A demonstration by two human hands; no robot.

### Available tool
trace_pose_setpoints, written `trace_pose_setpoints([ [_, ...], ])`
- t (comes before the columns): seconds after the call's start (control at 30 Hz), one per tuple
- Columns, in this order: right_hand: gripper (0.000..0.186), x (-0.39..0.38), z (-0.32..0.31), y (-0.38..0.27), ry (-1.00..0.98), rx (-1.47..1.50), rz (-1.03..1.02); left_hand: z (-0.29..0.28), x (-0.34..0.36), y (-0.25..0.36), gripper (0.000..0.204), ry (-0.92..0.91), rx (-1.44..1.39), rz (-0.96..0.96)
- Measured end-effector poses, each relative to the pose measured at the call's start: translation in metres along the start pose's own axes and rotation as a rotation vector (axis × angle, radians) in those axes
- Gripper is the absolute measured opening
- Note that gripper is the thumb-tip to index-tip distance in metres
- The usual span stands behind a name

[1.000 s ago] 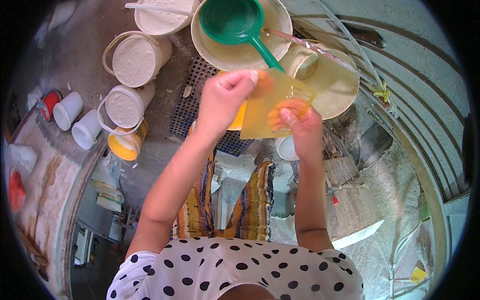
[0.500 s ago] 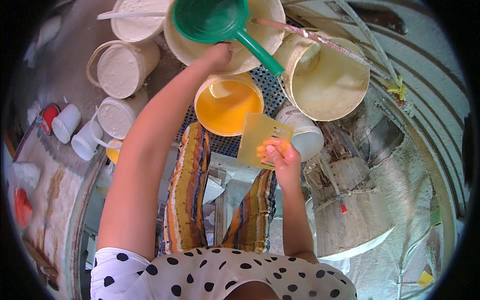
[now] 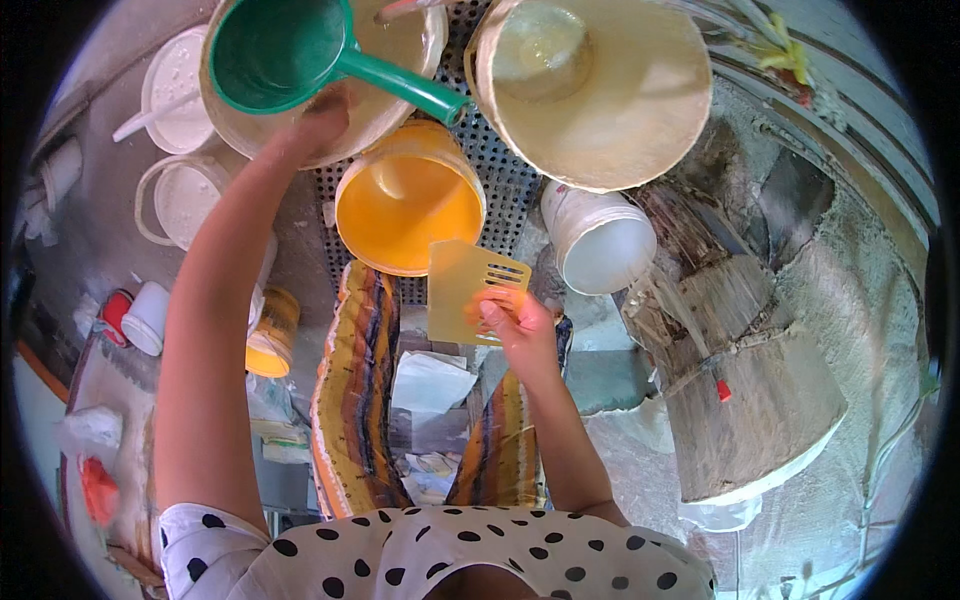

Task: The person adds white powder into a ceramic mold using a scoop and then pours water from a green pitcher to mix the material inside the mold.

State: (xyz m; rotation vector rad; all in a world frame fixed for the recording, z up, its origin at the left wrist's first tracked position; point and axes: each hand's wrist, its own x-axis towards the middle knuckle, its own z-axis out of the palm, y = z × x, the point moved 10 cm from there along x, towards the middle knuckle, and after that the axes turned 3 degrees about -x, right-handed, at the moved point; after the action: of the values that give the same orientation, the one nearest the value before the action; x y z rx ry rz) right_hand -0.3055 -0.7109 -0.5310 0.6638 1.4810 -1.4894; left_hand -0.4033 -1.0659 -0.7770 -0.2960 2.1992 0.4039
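Note:
My left hand [image 3: 325, 118] is at a wide cream basin [image 3: 430, 45], just under a green dipper [image 3: 275, 55]. Its fingers are blurred and partly hidden, so their grip cannot be made out. The dipper lies over the basin, its handle pointing right and toward me. My right hand [image 3: 515, 320] is closed on a flat, see-through yellow scraper [image 3: 452, 290] with slots near one edge. The scraper is held up between my knees and a yellow bucket [image 3: 410, 225], whose mouth faces me and shows bright yellow inside.
A large cream bucket [image 3: 650, 110] gapes at the far right, with a white bucket [image 3: 605, 250] before it. Lidded pails [image 3: 187, 200] stand at left near a small yellow pot [image 3: 272, 335]. Worn wood [image 3: 760, 400] lies right; a perforated dark mat [image 3: 510, 190] is underneath.
The whole view has shifted, so the basin, dipper and buckets appear farther left. My left hand stays by the dipper, and my right hand keeps hold of the scraper.

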Motion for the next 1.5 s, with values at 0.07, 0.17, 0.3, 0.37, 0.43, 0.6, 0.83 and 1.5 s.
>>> trace_pose_setpoints([
  [0.07,0.018,-0.009,0.005,-0.01,-0.04,0.027,0.015,-0.009,-0.027,0.006,0.054,0.021,0.026,0.019],
  [0.17,0.018,-0.03,-0.006,-0.017,-0.009,0.083,0.023,-0.024,-0.064,0.049,0.065,-0.094,-0.102,0.048],
  [0.3,0.018,-0.052,-0.016,-0.02,-0.038,0.151,-0.019,-0.061,-0.123,0.067,0.063,0.318,0.089,0.124],
  [0.37,0.019,-0.069,-0.026,-0.023,-0.07,0.216,0.004,-0.073,-0.169,0.09,0.06,0.649,0.118,0.224],
  [0.43,0.02,-0.092,-0.022,-0.034,-0.191,0.188,-0.052,-0.065,-0.211,0.102,0.055,0.755,-0.078,0.373],
  [0.6,0.018,-0.136,-0.007,-0.079,-0.193,-0.051,-0.203,-0.022,-0.287,0.068,0.05,0.146,-0.235,0.161],
  [0.83,0.029,-0.384,-0.109,-0.199,0.007,-0.12,-0.503,-0.099,-0.435,0.126,0.06,0.072,-0.083,0.275],
  [1.5,0.061,-0.686,-0.272,0.006,1.062,-1.388,-0.82,-0.146,-0.683,0.165,0.041,0.302,-0.379,0.416],
])
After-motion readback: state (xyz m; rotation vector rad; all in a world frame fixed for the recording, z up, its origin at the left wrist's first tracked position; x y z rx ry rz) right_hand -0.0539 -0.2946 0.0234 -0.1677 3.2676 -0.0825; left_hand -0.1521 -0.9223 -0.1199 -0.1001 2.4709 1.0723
